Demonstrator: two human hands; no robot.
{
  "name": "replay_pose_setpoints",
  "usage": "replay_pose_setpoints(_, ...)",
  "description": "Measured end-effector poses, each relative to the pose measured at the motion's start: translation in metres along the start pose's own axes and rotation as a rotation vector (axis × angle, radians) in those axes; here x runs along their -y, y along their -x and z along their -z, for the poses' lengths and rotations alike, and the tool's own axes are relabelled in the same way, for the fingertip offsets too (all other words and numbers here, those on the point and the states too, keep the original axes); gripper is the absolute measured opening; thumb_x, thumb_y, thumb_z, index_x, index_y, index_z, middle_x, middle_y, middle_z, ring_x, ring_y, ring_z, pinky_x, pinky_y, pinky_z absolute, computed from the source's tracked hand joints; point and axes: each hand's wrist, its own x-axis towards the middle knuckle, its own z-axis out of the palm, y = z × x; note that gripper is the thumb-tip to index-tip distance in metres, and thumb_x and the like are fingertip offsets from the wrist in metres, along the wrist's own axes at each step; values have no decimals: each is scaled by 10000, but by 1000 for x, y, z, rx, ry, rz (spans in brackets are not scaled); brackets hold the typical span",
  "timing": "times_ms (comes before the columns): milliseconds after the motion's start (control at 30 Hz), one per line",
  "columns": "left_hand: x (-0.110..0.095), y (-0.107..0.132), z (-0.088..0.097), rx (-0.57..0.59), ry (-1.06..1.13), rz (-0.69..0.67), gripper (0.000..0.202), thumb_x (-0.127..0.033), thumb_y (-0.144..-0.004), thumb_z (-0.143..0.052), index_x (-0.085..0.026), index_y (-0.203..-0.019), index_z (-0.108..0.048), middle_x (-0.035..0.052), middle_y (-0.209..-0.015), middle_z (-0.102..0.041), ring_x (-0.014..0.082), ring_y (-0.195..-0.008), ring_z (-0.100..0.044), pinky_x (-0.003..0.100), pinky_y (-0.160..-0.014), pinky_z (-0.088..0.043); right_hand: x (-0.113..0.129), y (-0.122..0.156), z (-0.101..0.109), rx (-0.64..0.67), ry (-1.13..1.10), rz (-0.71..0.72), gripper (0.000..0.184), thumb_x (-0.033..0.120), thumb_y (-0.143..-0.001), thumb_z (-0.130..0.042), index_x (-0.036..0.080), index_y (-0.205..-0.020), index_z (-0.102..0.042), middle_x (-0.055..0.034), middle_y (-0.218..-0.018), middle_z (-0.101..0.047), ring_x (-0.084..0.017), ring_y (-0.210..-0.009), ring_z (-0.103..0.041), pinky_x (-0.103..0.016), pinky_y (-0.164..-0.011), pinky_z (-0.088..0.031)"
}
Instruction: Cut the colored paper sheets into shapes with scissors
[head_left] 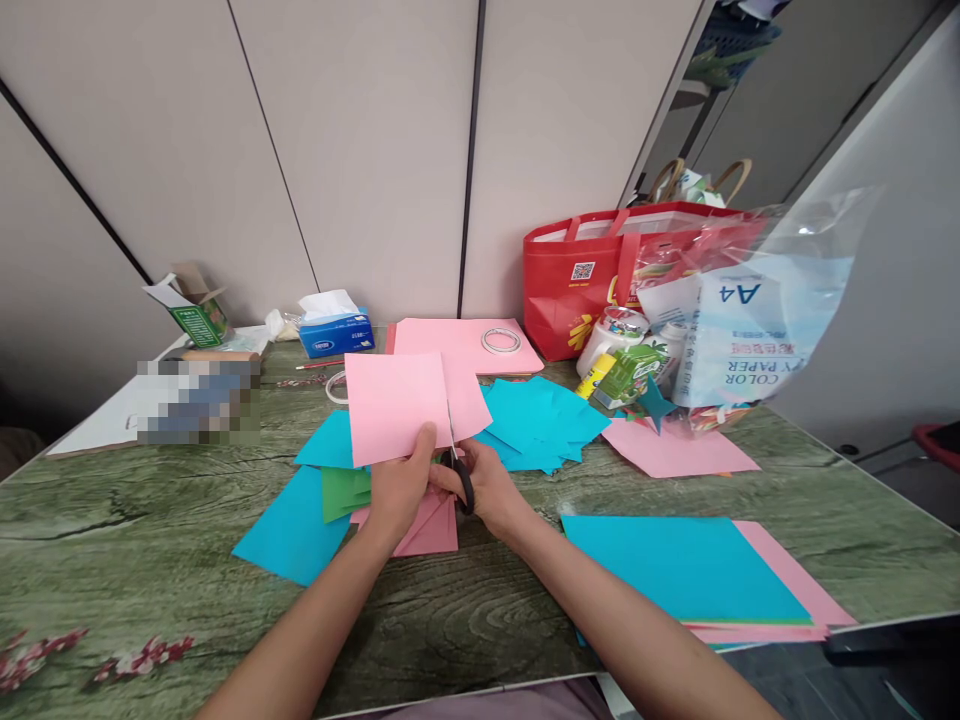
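Observation:
My left hand (pixel 403 487) pinches the lower edge of a pink sheet of paper (pixel 394 405), thumb on top. In my right hand (pixel 486 487) is a pair of scissors with black handles (pixel 465 487). Its blades lie along a slit in the pink sheet, with a strip to the right of the cut. Below and around my hands lie blue sheets (pixel 296 525), green pieces (pixel 343 492) and pink pieces (pixel 436 530). Just right of the sheet is a pile of blue cut pieces (pixel 544 425).
At the back stand a tissue box (pixel 336 332), a red bag (pixel 559 300) and a clear bag of A4 color paper (pixel 757 330). A tape roll (pixel 500 341) rests on pink paper (pixel 420 335). A blue paper stack (pixel 675 570) is at the right front, near a glue stick (pixel 596 377).

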Motion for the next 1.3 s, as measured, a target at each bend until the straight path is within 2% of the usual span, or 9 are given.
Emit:
replay_pose_setpoints(133, 0, 2, -1, 8, -24, -43, 301, -269, -694, -598, -168, -977, -624, 74, -1074, -640, 183, -1046, -554, 291, -955, -377, 1, -1, -1, 20, -45, 37, 482, 349, -542, -753, 163, -941, -556, 22, -606, -580, -116, -507, -500, -246, -498, -390)
replay_pose_setpoints(367, -3, 3, -1, 31, -27, -18, 392, -257, -707, -584, -149, -1083, -580, 84, -1086, -636, 190, -1053, -552, 297, -945, -386, -3, -2, 0, 17, -100, 65, 511, 268, -565, -751, 166, -1013, -528, 15, -684, -602, -93, -503, -470, -230, -501, -391)
replay_pose_setpoints(700, -1, 2, 0, 31, -38, -8, 397, -280, -699, -578, -142, -1071, -578, 95, -1103, -625, 198, -1035, -555, 306, -926, -390, -4, -2, 1, -10, -61, 55, 433, 279, -579, -743, 181, -928, -506, 68, -554, -501, -77, -432, -413, -204, -415, -332)
replay_pose_setpoints(900, -2, 1, 0, 29, -48, 14, 259, -287, -683, -582, -153, -900, -625, 85, -995, -664, 203, -935, -592, 315, -861, -426, -3, -2, 1, -12, -43, 47, 437, 306, -579, -740, 182, -909, -481, 82, -517, -475, -87, -423, -431, -214, -422, -349)
replay_pose_setpoints(1033, -2, 1, 0, 32, -38, -1, 225, -290, -682, -585, -166, -863, -632, 68, -936, -677, 200, -931, -593, 315, -872, -420, -1, -1, 1, -17, -29, 29, 405, 329, -576, -739, 181, -847, -476, 80, -481, -473, -98, -418, -437, -220, -417, -344)
replay_pose_setpoints(1133, 2, 0, -1, 45, 5, 1, 234, -303, -688, -586, -168, -873, -635, 67, -918, -680, 202, -931, -596, 321, -867, -429, 0, 0, 0, -21, -23, 31, 393, 330, -569, -742, 183, -820, -478, 75, -485, -475, -101, -422, -441, -224, -419, -350)
replay_pose_setpoints(1300, 5, 1, -1, 27, 44, 16, 349, -281, -678, -610, -154, -1003, -606, 88, -1070, -639, 198, -1005, -571, 314, -913, -405, 0, 0, -1, -24, -63, 65, 381, 304, -576, -740, 185, -849, -502, 62, -555, -492, -90, -455, -429, -218, -438, -350)
